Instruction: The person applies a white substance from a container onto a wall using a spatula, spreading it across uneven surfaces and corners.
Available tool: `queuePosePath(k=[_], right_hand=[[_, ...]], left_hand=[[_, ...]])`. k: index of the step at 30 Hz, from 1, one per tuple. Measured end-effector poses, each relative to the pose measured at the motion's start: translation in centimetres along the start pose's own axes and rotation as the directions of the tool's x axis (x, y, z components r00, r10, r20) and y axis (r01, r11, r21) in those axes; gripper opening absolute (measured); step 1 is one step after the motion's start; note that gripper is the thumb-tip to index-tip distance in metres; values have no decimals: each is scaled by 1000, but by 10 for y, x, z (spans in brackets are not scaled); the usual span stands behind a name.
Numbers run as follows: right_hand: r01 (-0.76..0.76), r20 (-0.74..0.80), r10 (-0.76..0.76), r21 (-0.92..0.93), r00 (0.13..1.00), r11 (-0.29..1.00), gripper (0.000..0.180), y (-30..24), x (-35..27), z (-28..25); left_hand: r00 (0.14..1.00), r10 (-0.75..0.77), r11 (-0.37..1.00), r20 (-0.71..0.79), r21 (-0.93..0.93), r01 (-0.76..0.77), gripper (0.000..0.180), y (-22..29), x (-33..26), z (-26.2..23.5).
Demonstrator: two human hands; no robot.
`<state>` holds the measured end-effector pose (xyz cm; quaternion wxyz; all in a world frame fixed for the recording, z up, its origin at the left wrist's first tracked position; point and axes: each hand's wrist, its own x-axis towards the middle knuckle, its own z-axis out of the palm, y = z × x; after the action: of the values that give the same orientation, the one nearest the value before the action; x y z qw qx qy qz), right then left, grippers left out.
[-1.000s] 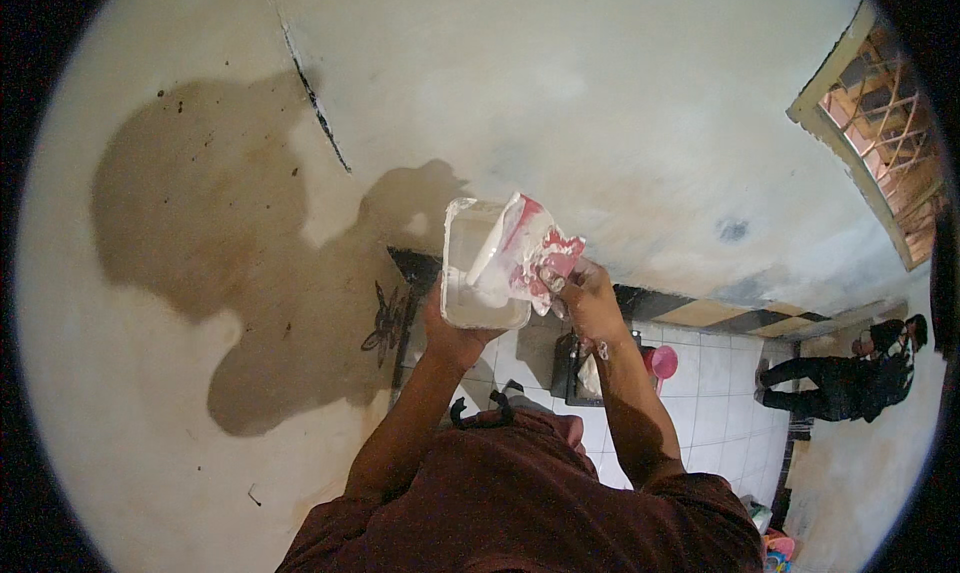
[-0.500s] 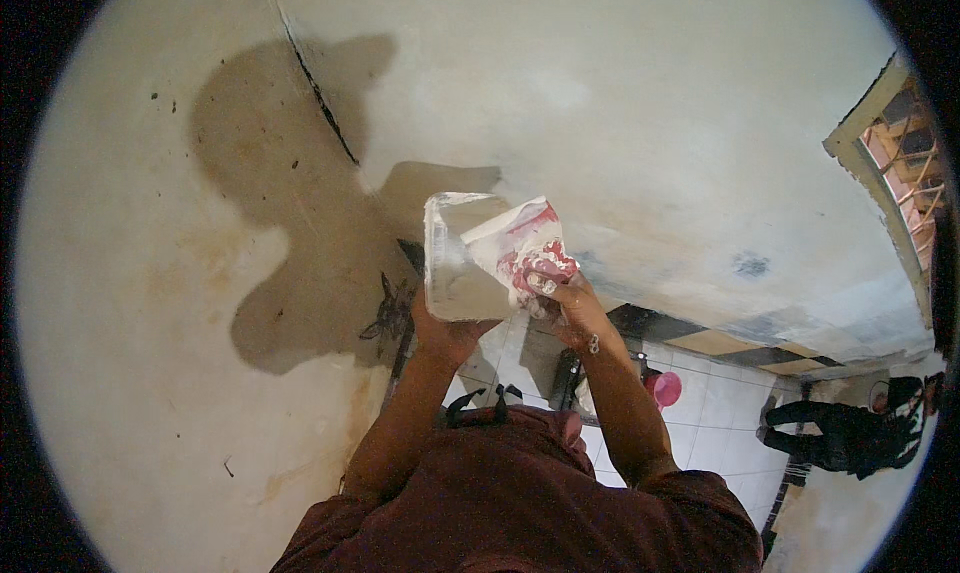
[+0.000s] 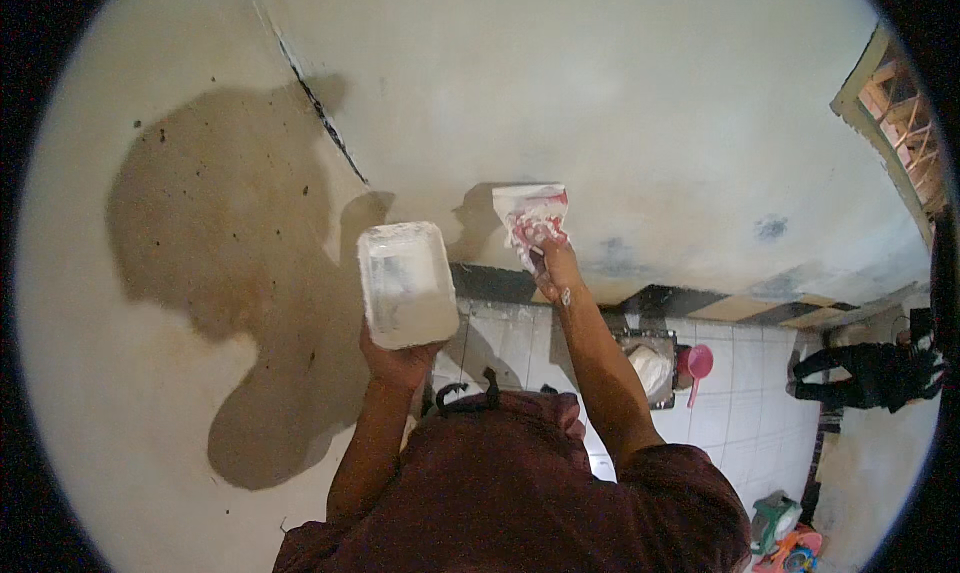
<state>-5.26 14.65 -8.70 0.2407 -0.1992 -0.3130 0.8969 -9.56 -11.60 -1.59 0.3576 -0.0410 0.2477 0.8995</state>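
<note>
My left hand (image 3: 398,361) holds up a white rectangular tray (image 3: 405,283) with white paste in it, gripped from below. My right hand (image 3: 553,263) is raised beside it and grips the red handle of a wide putty knife (image 3: 530,210). The knife's white-smeared blade is pressed flat against the pale ceiling (image 3: 600,103). Tray and knife are apart, about a hand's width between them. A large brown damp stain (image 3: 215,243) spreads over the ceiling left of the tray, and a dark crack (image 3: 325,133) runs along its edge.
A white tiled wall (image 3: 740,383) with a dark and tan tile band lies under the ceiling's edge. On it are a pink scoop (image 3: 697,363) and a basin (image 3: 648,365). Dark clothes (image 3: 870,373) hang at the right. A wooden frame (image 3: 900,123) shows at the upper right.
My right hand has lifted the putty knife out of the tray and moved it right onto the ceiling. The tray has dropped lower and to the left.
</note>
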Motion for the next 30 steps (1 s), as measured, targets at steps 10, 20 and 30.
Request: queuePosePath(k=[10,20,30], right_hand=[[75,-82,-71,52,994,996,32,26,34,-24],[300,19,-327,-451,945,840,11,14,75,-47],[78,-272,-108,-117,956,990,23,-68,103,46]], left_hand=[[999,-51,994,-7,-94,50,59,5,-7,-40],[984,-100,959,145,-251,134,59,0,7,-50],[999,-28,989,21,-144,30,60,3,1,-43]])
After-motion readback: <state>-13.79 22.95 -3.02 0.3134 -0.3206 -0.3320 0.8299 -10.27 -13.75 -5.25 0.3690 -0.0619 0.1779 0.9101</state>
